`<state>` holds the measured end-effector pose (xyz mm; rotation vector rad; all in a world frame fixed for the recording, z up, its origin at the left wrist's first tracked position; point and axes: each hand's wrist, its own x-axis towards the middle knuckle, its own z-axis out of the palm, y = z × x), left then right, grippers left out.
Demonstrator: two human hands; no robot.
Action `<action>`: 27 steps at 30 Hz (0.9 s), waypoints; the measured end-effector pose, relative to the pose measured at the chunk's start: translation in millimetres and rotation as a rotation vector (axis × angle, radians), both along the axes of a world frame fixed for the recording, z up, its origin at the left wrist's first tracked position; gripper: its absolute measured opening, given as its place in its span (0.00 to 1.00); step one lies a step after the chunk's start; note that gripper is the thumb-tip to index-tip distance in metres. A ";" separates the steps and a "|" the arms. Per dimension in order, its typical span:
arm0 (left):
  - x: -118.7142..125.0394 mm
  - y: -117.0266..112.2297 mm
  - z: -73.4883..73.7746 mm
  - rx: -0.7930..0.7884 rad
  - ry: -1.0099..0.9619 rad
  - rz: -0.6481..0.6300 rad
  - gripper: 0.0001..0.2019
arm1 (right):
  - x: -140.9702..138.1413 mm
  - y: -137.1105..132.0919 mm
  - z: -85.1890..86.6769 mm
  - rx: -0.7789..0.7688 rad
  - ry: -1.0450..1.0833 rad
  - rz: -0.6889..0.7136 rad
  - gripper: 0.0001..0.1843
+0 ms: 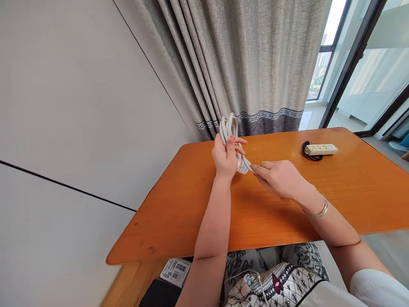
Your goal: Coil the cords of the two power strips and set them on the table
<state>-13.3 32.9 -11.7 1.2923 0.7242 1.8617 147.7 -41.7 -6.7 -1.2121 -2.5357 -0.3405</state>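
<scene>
My left hand is raised above the wooden table and closed around a coiled white cable, whose loops stick up above the fingers. A white paper tag hangs from the cable just below that hand. My right hand is beside it on the right, its fingers pinched on the cable's end next to the tag. A silver bracelet sits on my right wrist.
A white power strip with a black cord lies at the table's far right. Grey curtains hang behind the table, a plain wall to the left, glass doors to the right. A printed box lies below the table's near edge.
</scene>
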 end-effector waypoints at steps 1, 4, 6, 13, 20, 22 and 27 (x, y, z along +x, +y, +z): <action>3.8 -0.7 -1.7 -0.009 0.035 -0.046 0.14 | 0.8 -1.9 0.0 0.021 0.027 0.032 0.19; 12.5 -4.1 -5.3 -0.011 0.161 -0.221 0.20 | 6.8 -4.9 1.0 0.058 0.100 0.137 0.19; 15.1 -7.2 -6.4 -0.029 0.218 -0.347 0.23 | 12.7 -4.5 2.6 0.062 0.170 0.200 0.20; 17.7 -19.3 -6.4 -0.166 0.370 -0.753 0.26 | 33.4 7.4 11.6 0.086 0.601 0.152 0.16; 13.5 -23.2 -1.7 -0.237 0.489 -1.061 0.30 | 60.4 21.2 17.0 -0.051 0.735 0.131 0.19; 10.8 -22.8 -3.0 -0.224 0.404 -1.054 0.29 | 63.9 27.8 15.6 -0.135 0.824 0.169 0.20; 11.1 -26.0 1.2 -0.303 0.052 -0.926 0.28 | 53.9 42.7 7.1 -0.243 1.108 0.187 0.28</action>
